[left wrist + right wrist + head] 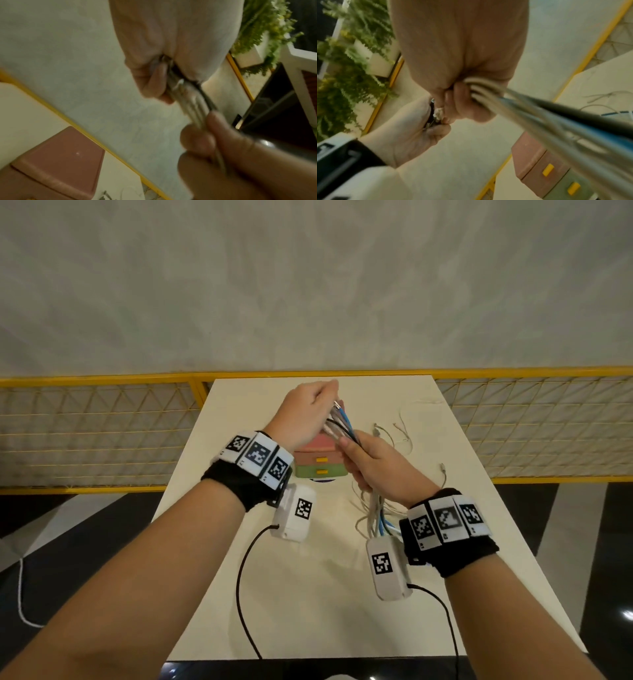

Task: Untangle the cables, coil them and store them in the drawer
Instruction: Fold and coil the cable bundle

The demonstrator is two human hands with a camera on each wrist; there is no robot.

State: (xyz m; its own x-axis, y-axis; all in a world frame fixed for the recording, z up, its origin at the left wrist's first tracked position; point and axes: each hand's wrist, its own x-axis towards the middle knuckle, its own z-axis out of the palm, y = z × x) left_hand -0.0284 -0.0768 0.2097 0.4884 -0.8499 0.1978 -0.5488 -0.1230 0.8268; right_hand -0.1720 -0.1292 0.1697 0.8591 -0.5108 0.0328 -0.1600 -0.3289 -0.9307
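The person's left hand (306, 414) is raised over the pale surface (308, 594), its fingers curled round the upper end of a bundle of cables (339, 424); that grip is closed on the cables, and a metal plug tip pokes out just past the knuckles. Directly beneath this hand, partly hidden by it, stands a small drawer unit (320, 462) with a pink top, a pink drawer and a green drawer below, each with a yellow handle, both pushed in. From the left wrist view the cables (187, 97) run tight from the left fingers (150, 81) down to the other hand.

Just right of and below the left grip, the right hand (375, 465) wraps the same bundle lower down, thumb on top, its grip also closed round the cables. White, blue and black strands pass between the two hands, nearly straight. Below the right grip the rest hangs in loose loops and lies on the surface beside the wrist band (445, 525).

Further right of that hand, a few thin loose cables (400, 433) lie scattered on the surface, apart from the held bundle. A yellow mesh railing (102, 433) runs behind.
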